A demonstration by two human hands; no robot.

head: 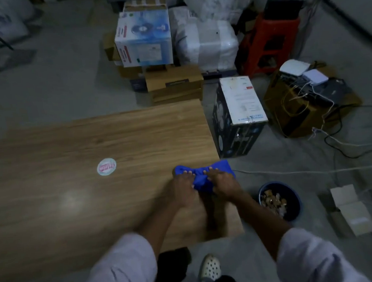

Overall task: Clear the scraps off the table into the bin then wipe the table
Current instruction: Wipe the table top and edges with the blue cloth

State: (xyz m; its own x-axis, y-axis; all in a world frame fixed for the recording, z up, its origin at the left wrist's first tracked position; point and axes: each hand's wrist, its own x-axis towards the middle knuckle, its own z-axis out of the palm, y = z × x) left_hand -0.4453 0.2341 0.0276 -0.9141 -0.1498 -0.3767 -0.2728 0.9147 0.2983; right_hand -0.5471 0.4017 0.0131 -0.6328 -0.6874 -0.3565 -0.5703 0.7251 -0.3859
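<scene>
Where the wooden table (92, 136) reaches its right edge, both hands sit side by side on a bunched blue cloth (200, 179). The left hand (184, 189) curls its fingers over the cloth's left part and grips a fold. The right hand (224, 184) grips the right part likewise. Both forearms reach forward from pale sleeves, palms down. The blue bin (295, 201), holding scraps (273, 200), stands on the floor just right of the table, beside the right forearm.
</scene>
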